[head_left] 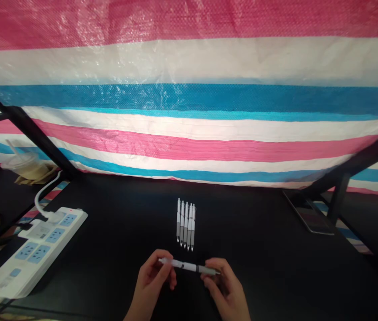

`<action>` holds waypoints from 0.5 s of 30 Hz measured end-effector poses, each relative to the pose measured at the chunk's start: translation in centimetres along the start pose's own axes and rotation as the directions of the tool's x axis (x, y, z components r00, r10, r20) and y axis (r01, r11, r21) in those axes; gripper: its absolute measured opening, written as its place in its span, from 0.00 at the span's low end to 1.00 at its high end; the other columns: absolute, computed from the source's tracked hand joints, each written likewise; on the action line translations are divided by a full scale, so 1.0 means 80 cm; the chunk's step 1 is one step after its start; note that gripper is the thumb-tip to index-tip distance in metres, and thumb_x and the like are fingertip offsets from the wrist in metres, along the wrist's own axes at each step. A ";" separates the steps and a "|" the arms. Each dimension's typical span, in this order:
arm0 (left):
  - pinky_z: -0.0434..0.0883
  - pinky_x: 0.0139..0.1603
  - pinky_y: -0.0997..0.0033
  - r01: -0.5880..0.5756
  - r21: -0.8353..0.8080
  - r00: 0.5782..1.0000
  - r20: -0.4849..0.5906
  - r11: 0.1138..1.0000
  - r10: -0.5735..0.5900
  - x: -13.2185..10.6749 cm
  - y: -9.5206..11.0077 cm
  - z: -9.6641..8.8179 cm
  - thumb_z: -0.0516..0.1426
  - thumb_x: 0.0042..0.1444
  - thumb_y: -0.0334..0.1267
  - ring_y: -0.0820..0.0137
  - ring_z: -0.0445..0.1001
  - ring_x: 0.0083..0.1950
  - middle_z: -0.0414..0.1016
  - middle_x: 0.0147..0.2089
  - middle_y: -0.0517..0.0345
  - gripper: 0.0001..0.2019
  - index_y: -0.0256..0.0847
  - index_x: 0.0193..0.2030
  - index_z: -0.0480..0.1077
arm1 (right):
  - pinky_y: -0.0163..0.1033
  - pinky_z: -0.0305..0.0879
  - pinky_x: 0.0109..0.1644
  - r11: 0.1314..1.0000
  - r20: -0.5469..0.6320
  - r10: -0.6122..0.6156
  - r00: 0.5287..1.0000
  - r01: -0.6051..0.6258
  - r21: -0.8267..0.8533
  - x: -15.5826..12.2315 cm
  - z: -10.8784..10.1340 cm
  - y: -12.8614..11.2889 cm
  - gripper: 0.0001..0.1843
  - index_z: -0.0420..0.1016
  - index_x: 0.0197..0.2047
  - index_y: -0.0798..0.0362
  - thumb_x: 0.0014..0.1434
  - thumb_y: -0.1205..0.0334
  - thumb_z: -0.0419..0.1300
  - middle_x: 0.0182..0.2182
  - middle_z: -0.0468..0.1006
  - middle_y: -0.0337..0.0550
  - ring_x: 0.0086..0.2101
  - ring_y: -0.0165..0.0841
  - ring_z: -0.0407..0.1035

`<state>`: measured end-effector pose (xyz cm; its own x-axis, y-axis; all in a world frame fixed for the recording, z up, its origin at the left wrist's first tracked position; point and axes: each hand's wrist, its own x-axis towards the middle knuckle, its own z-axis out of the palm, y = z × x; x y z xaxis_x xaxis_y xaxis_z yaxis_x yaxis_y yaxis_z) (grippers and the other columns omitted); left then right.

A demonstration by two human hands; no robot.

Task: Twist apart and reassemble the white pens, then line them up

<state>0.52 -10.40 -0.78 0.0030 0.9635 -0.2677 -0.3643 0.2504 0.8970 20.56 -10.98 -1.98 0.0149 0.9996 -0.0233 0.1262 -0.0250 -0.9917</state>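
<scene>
A white pen with a grey grip (189, 266) lies crosswise between my two hands, above the black table near its front. My left hand (155, 276) pinches the pen's white clicker end between thumb and fingers. At the other end, the fingers of my right hand (224, 283) close around the grey grip, with the dark tip just showing past them. Just beyond, several similar white pens (185, 225) lie side by side in a row on the table, their grey grips and tips toward me.
On the left of the black table (125, 214) lies a white power strip (42, 254) with plugs and cables. A dark phone-like slab (309, 214) rests at the right, near a black frame leg. Behind hangs a striped plastic sheet (189, 147). A lidded cup (25, 162) stands far left.
</scene>
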 end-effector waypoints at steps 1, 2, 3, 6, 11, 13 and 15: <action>0.66 0.26 0.74 -0.001 -0.002 1.000 -0.008 1.000 0.001 0.000 0.000 0.000 0.63 0.56 0.46 0.71 0.70 0.25 0.73 0.23 0.59 0.13 0.38 0.38 0.74 | 0.35 0.68 0.31 1.000 0.005 0.018 1.000 -0.018 -0.010 0.000 0.000 0.000 0.18 0.76 0.41 0.51 0.58 0.44 0.62 0.28 0.79 0.43 0.27 0.35 0.73; 0.66 0.26 0.74 -0.003 -0.001 1.000 -0.014 1.000 0.003 0.000 0.000 0.000 0.63 0.57 0.47 0.71 0.70 0.25 0.72 0.23 0.59 0.13 0.38 0.38 0.74 | 0.34 0.67 0.30 0.999 0.024 0.029 0.999 -0.029 -0.032 0.000 0.000 -0.001 0.18 0.77 0.36 0.51 0.59 0.44 0.60 0.25 0.79 0.43 0.25 0.35 0.72; 0.66 0.26 0.74 -0.010 0.005 1.000 -0.015 1.000 0.010 0.000 -0.001 -0.001 0.63 0.57 0.47 0.71 0.70 0.25 0.72 0.23 0.59 0.13 0.38 0.38 0.74 | 0.34 0.65 0.28 0.998 0.050 0.028 0.998 -0.025 -0.060 0.000 0.000 -0.001 0.19 0.76 0.31 0.52 0.61 0.44 0.58 0.22 0.77 0.42 0.23 0.34 0.71; 0.66 0.26 0.74 -0.033 0.030 0.999 -0.013 0.999 0.033 -0.001 -0.002 -0.002 0.62 0.57 0.47 0.72 0.69 0.24 0.72 0.22 0.59 0.13 0.38 0.38 0.73 | 0.33 0.61 0.25 0.995 0.109 -0.013 0.994 0.024 -0.097 0.000 0.000 -0.003 0.20 0.78 0.32 0.52 0.64 0.46 0.54 0.16 0.72 0.38 0.19 0.31 0.67; 0.66 0.25 0.74 -0.015 -0.002 0.999 -0.045 1.000 0.015 0.000 0.000 0.001 0.64 0.55 0.48 0.71 0.69 0.24 0.71 0.23 0.59 0.14 0.38 0.38 0.74 | 0.34 0.67 0.29 0.999 0.029 -0.021 0.999 0.022 -0.027 0.001 0.001 -0.005 0.15 0.75 0.42 0.52 0.61 0.49 0.60 0.27 0.80 0.43 0.24 0.33 0.72; 0.65 0.25 0.74 -0.007 -0.025 0.998 -0.061 1.000 0.005 0.000 0.002 0.003 0.64 0.54 0.49 0.72 0.68 0.24 0.71 0.22 0.60 0.15 0.38 0.37 0.74 | 0.33 0.65 0.26 0.998 0.076 -0.010 0.997 0.015 -0.060 0.001 0.002 -0.005 0.18 0.74 0.30 0.52 0.64 0.48 0.56 0.20 0.77 0.42 0.22 0.32 0.70; 0.65 0.25 0.75 -0.003 -0.040 0.998 -0.066 0.999 0.000 0.000 0.003 0.004 0.65 0.53 0.49 0.73 0.68 0.23 0.70 0.22 0.60 0.16 0.38 0.38 0.74 | 0.33 0.64 0.25 0.996 0.120 -0.017 0.993 0.027 -0.081 0.001 0.003 -0.006 0.23 0.75 0.27 0.52 0.66 0.47 0.52 0.17 0.74 0.40 0.20 0.32 0.69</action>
<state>0.72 -10.28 -0.47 -0.0587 0.9552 -0.2902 -0.4013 0.2436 0.8829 20.26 -10.89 -1.54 -0.1067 0.9941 -0.0212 0.2060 0.0012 -0.9786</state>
